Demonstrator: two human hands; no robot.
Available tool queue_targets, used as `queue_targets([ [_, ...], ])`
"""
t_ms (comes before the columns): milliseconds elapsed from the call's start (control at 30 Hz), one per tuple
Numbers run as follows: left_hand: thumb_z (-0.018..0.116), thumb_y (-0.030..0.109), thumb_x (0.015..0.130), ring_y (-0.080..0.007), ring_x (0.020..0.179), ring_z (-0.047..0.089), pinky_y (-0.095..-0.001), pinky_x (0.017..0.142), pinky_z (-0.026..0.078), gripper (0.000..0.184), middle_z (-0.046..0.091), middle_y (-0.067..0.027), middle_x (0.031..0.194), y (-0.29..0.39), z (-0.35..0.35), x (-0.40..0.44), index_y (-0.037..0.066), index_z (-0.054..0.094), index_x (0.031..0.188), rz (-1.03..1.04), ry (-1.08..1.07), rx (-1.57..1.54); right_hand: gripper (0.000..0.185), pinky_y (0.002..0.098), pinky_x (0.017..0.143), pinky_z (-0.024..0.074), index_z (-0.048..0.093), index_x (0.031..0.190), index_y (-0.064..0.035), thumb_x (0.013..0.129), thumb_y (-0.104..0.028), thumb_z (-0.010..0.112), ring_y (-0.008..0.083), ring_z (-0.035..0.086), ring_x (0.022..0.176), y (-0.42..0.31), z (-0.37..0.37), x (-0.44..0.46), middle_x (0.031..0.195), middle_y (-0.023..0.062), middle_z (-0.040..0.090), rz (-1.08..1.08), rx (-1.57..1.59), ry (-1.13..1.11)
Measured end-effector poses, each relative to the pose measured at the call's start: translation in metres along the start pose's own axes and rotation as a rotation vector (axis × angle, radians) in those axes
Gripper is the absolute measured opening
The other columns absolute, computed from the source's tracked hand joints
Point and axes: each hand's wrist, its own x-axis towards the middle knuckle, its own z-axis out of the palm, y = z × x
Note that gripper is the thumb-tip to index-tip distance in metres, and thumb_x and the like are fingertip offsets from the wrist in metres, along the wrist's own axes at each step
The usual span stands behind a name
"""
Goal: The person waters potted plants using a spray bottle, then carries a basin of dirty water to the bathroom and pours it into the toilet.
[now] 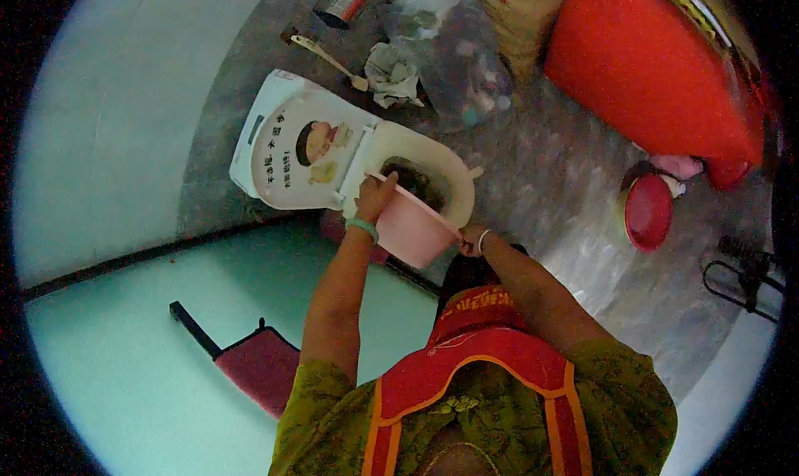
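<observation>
Both my hands grip a pink basin (414, 231), tilted over the near edge of a portable toilet. My left hand (377, 196), with a green bangle at the wrist, is closed on the basin's left rim. At its right rim my right hand (472, 238) is closed too, a white bangle on that wrist. The toilet's pale seat (454, 172) surrounds a dark opening, partly covered by the basin. Its white lid (320, 151) stands raised on the left, with a cartoon figure and writing. What the basin holds is hidden from me.
A long-handled brush (333, 62), crumpled paper (393, 75) and a clear plastic bag (458, 60) lie beyond the toilet. To the right are a red basin (648, 213) and a red cloth-like surface (649, 68). A maroon chair (260, 368) is at lower left.
</observation>
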Motion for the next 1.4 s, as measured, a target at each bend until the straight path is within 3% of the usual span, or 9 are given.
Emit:
queue_targets([
  [100, 0.057, 0.056, 0.073, -0.0305, 0.099, 0.053, -0.0418, 0.088, 0.036, 0.069, 0.054, -0.0185, 0.108, -0.001, -0.007, -0.014, -0.005, 0.054, 0.105, -0.026, -0.096, -0.094, 0.028, 0.0268, 0.036, 0.0251, 0.047, 0.068, -0.0041, 0.090, -0.020, 0.044, 0.0128, 0.027, 0.043, 0.012, -0.012, 0.020, 0.054, 0.0024, 0.035, -0.192, -0.684, 0.012],
  [167, 0.059, 0.048, 0.075, -0.0255, 0.094, 0.053, -0.0372, 0.082, 0.039, 0.059, 0.055, -0.0148, 0.105, -0.033, -0.003, -0.008, -0.004, 0.054, 0.104, 0.095, -0.057, -0.178, 0.027, 0.0289, 0.037, 0.0270, 0.047, 0.068, -0.0050, 0.090, -0.021, 0.045, 0.0138, 0.029, 0.044, 0.000, -0.012, 0.026, 0.056, 0.0043, 0.037, 0.125, 0.033, -0.007],
  [267, 0.059, 0.028, 0.081, -0.0153, 0.089, 0.052, -0.0283, 0.074, 0.043, 0.039, 0.055, -0.0064, 0.101, -0.036, -0.007, -0.052, -0.001, 0.053, 0.106, 0.098, 0.001, -0.586, 0.025, 0.0289, 0.038, 0.0282, 0.048, 0.071, -0.0053, 0.089, -0.022, 0.046, 0.0138, 0.031, 0.046, 0.001, -0.002, 0.018, 0.058, 0.0043, 0.038, 0.025, -0.057, 0.013],
  [300, 0.056, 0.027, 0.083, -0.0171, 0.095, 0.050, -0.0301, 0.081, 0.041, 0.044, 0.054, -0.0067, 0.109, -0.072, 0.003, -0.047, 0.000, 0.047, 0.117, 0.087, -0.042, -0.626, 0.023, 0.0290, 0.039, 0.0289, 0.048, 0.072, -0.0054, 0.089, -0.022, 0.047, 0.0139, 0.032, 0.047, -0.002, 0.003, 0.012, 0.059, 0.0043, 0.039, -0.023, -0.112, 0.013],
  [633, 0.054, 0.034, 0.085, -0.0217, 0.078, 0.054, -0.0386, 0.064, 0.046, 0.030, 0.054, -0.0074, 0.094, -0.246, 0.117, -0.185, 0.012, 0.052, 0.105, -0.533, -0.142, -1.372, 0.018, 0.0293, 0.045, 0.0354, 0.051, 0.084, -0.0069, 0.084, -0.024, 0.053, 0.0140, 0.040, 0.055, -0.003, 0.036, -0.027, 0.070, 0.0046, 0.046, -0.330, -0.449, -0.003],
  [1067, 0.055, 0.030, 0.083, -0.0237, 0.087, 0.056, -0.0383, 0.073, 0.047, 0.037, 0.055, -0.0112, 0.104, -0.172, 0.157, -0.163, 0.011, 0.050, 0.114, -0.388, -0.294, -1.347, 0.030, 0.0298, 0.052, 0.0438, 0.054, 0.101, -0.0087, 0.078, -0.028, 0.061, 0.0141, 0.051, 0.065, -0.041, -0.043, -0.138, 0.084, 0.0048, 0.056, -0.659, -0.684, 0.063],
  [1300, 0.055, 0.027, 0.082, -0.0248, 0.092, 0.057, -0.0382, 0.078, 0.048, 0.041, 0.056, -0.0133, 0.109, -0.080, 0.159, -0.138, 0.011, 0.048, 0.119, -0.164, -0.322, -1.361, 0.038, 0.0296, 0.054, 0.0467, 0.057, 0.106, -0.0087, 0.075, -0.029, 0.065, 0.0140, 0.056, 0.068, -0.073, -0.234, -0.337, 0.089, 0.0049, 0.061, -1.115, -0.596, 0.359],
  [1333, 0.055, 0.027, 0.082, -0.0249, 0.093, 0.058, -0.0382, 0.078, 0.048, 0.042, 0.056, -0.0136, 0.110, -0.064, 0.168, -0.136, 0.011, 0.048, 0.120, -0.139, -0.321, -1.366, 0.040, 0.0303, 0.054, 0.0467, 0.055, 0.106, -0.0072, 0.076, -0.032, 0.064, 0.0146, 0.056, 0.067, -0.085, -0.315, -0.315, 0.089, 0.0046, 0.061, -0.971, -0.464, 0.581],
  [1400, 0.056, 0.027, 0.082, -0.0251, 0.093, 0.058, -0.0380, 0.079, 0.048, 0.043, 0.056, -0.0139, 0.110, -0.033, 0.184, -0.134, 0.011, 0.048, 0.121, -0.134, -0.336, -1.348, 0.036, 0.0304, 0.055, 0.0471, 0.055, 0.105, -0.0067, 0.077, -0.029, 0.063, 0.0150, 0.056, 0.068, -0.071, -0.360, -0.393, 0.089, 0.0049, 0.060, -1.120, -0.259, 0.659],
])
